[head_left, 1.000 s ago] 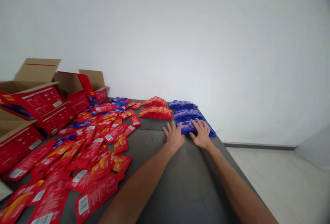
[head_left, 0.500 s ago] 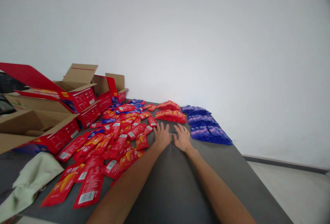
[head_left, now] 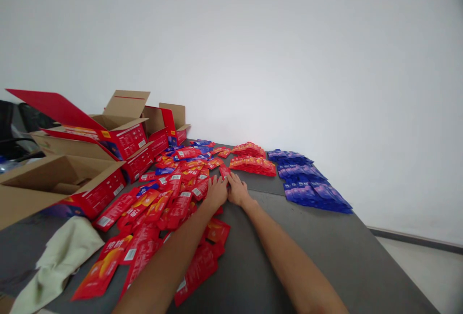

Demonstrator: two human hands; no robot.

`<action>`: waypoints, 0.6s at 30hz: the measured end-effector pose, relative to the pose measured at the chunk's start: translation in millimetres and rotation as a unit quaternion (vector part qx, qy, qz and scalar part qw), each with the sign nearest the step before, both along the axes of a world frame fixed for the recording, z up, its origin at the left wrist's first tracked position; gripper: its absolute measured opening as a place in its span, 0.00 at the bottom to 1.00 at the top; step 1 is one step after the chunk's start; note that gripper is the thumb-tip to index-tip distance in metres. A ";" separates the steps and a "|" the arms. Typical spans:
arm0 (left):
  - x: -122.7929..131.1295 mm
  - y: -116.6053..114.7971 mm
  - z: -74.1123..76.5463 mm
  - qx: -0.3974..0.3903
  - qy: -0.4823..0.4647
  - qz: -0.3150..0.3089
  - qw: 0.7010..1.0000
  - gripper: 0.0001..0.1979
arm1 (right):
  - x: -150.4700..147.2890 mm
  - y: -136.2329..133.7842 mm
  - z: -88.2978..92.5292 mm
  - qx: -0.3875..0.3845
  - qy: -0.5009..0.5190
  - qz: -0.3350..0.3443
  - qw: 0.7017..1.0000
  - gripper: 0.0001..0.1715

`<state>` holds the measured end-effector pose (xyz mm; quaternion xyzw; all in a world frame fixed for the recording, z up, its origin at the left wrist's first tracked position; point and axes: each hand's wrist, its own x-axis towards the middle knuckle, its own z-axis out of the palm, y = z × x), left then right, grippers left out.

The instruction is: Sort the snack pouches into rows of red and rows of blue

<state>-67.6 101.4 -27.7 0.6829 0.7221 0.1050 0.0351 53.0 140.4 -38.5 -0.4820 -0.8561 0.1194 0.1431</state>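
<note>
At the right edge of a loose pile of red packets [head_left: 173, 186], my two hands are close together. My right hand [head_left: 238, 190] has its fingers bent onto the lower end of a small red packet [head_left: 224, 171]. Just left of it, my left hand [head_left: 217, 193] lies over the pile's edge, fingers slightly apart and pointing away from me; its thumb side is near the same packet. Beyond my hands are two neat rows of overlapping red packets [head_left: 252, 165]. Blue packets [head_left: 313, 193] lie in several similar rows on the right.
Open red cardboard boxes [head_left: 104, 184] stand along the left of the dark table [head_left: 282, 251]. A pale green cloth [head_left: 70, 246] lies at the front left. More red packets [head_left: 202, 266] lie under my left forearm. A white wall [head_left: 253, 63] rises behind the table.
Both hands have shifted left, from the bare tabletop to the pile's edge, and drawn together at a red packet. The view has turned slightly left.
</note>
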 end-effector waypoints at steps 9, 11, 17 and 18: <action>5.1 -18.4 5.2 -0.022 -0.022 -0.031 0.999 0.27 | 3.7 -17.9 -0.5 -0.023 -0.003 -0.005 1.000 0.39; 13.5 -26.7 6.4 -0.022 -0.031 -0.045 0.998 0.26 | 13.8 -29.7 0.5 -0.013 0.006 -0.008 1.000 0.36; 46.5 -56.4 12.8 -0.009 -0.048 -0.087 0.995 0.20 | 56.4 -73.9 2.7 0.005 0.039 -0.021 0.999 0.34; 52.3 -60.4 14.9 -0.013 -0.049 -0.088 0.995 0.19 | 63.9 -81.4 3.0 0.007 0.041 -0.025 0.999 0.33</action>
